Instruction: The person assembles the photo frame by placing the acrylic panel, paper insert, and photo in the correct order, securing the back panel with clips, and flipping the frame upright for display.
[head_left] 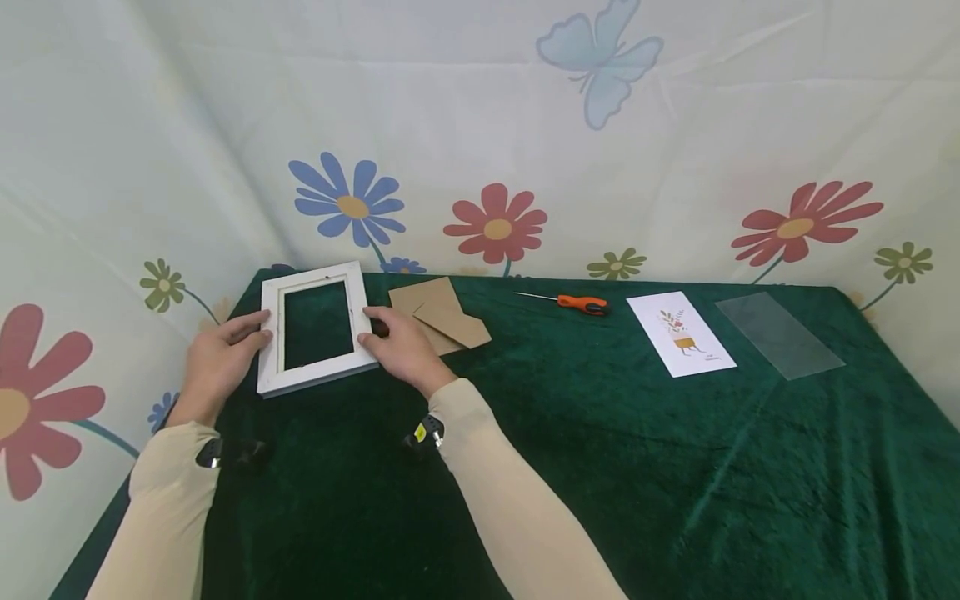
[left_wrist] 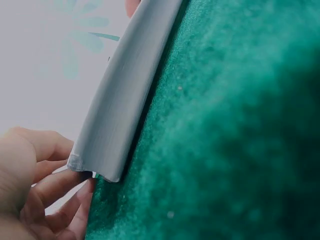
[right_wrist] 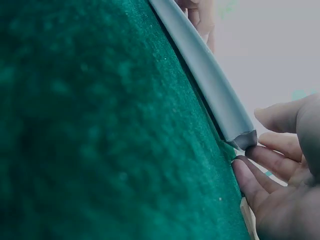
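Note:
A white picture frame [head_left: 272, 337] lies at the far left of the table, its opening showing green cloth. The left hand [head_left: 217, 362] grips its left side, thumb and fingertips at the edge. On the opposite side the right hand [head_left: 408, 346] holds the frame's right edge. In the left wrist view, the frame's near side [left_wrist: 122, 95] slants up from the fingers, close over the cloth. The right wrist view has the fingers [right_wrist: 272, 160] at the frame's corner, the thumb just above it. Brown backing board [head_left: 427, 298] pieces lie partly overlapping, right beside the right hand.
An orange-handled screwdriver [head_left: 581, 304] lies near the back of the table. Farther right are a white card [head_left: 667, 321] with a printed plant and a clear sheet [head_left: 780, 333]. Green velvet cloth [head_left: 600, 450] covers the table. A flowered curtain [head_left: 465, 100] hangs behind.

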